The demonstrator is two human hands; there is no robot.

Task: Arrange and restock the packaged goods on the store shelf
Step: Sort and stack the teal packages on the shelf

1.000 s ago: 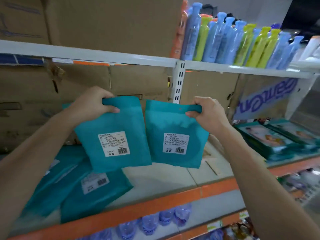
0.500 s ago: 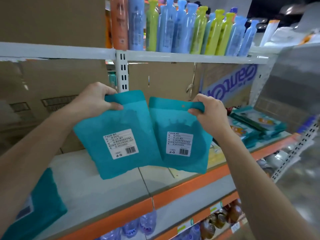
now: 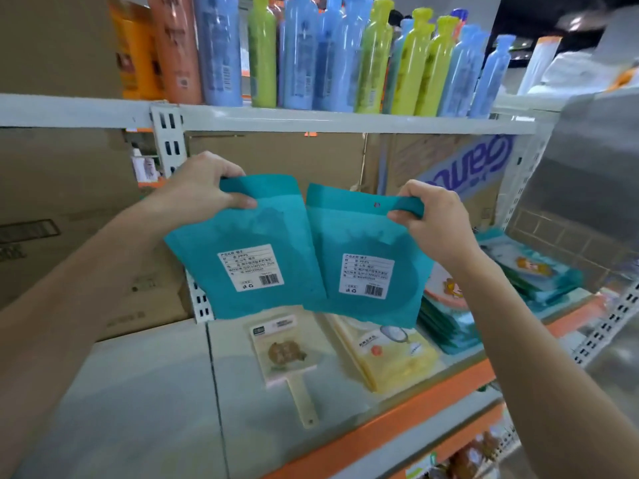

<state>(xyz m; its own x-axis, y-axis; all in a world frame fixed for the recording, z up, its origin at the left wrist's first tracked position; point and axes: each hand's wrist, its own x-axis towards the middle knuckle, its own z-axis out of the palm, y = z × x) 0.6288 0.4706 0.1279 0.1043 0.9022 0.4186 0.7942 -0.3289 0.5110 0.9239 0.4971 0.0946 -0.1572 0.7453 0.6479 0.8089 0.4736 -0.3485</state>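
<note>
Left teal pouch hangs mid-frame, its top gripped by the left hand. Right teal pouch is just beside it, pinched in the right hand. Both just got carried right along the shelf, now over a cream pack and a yellow pack, so they're probably headed for the teal stack at right.

Middle shelf, pale board, orange front edge: cartons stacked at back left; cream handled item in pack laid flat mid-board; yellow packet just beside, right; teal packet stacks piled further right.
</note>
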